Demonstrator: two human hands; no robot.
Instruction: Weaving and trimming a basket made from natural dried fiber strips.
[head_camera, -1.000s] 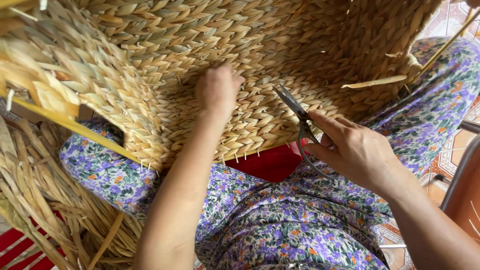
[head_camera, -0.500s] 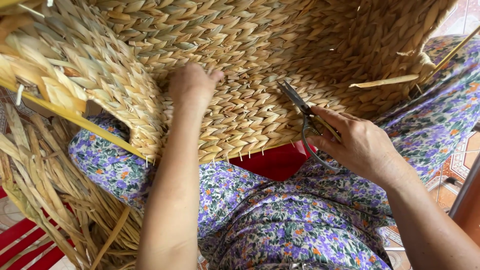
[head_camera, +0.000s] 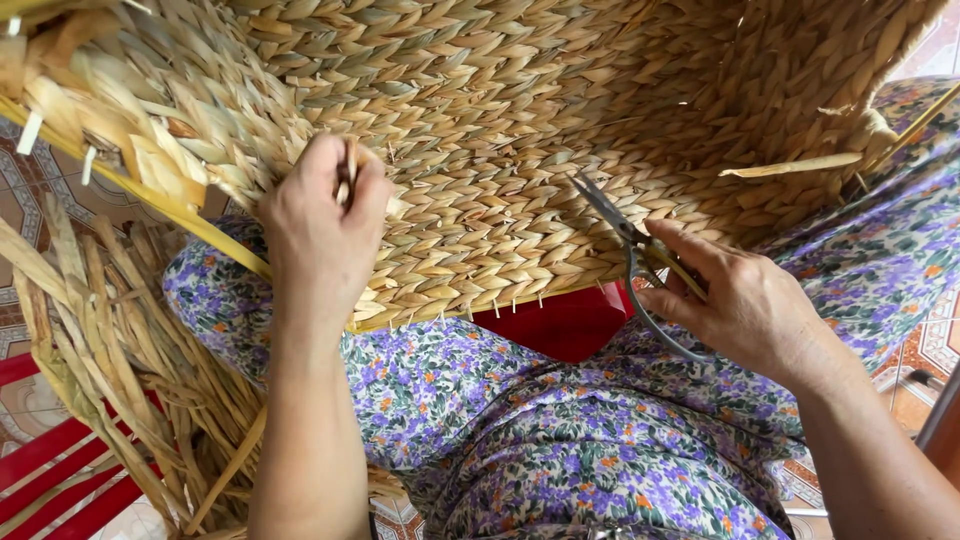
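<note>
Scissors (head_camera: 640, 262) are gripped in the right hand (head_camera: 745, 305), blades against the woven straw basket (head_camera: 560, 130) resting across the floral-clad lap (head_camera: 540, 420). A straw end (head_camera: 349, 172) is pinched by the left hand (head_camera: 320, 235). Loose straw (head_camera: 120, 370) lies nearby.

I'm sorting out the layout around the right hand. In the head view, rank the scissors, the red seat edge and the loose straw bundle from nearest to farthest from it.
1. Scissors: held in the right hand.
2. Red seat edge: just left of that hand, under the woven basket.
3. Loose straw bundle: far left, beyond the left hand.
</note>
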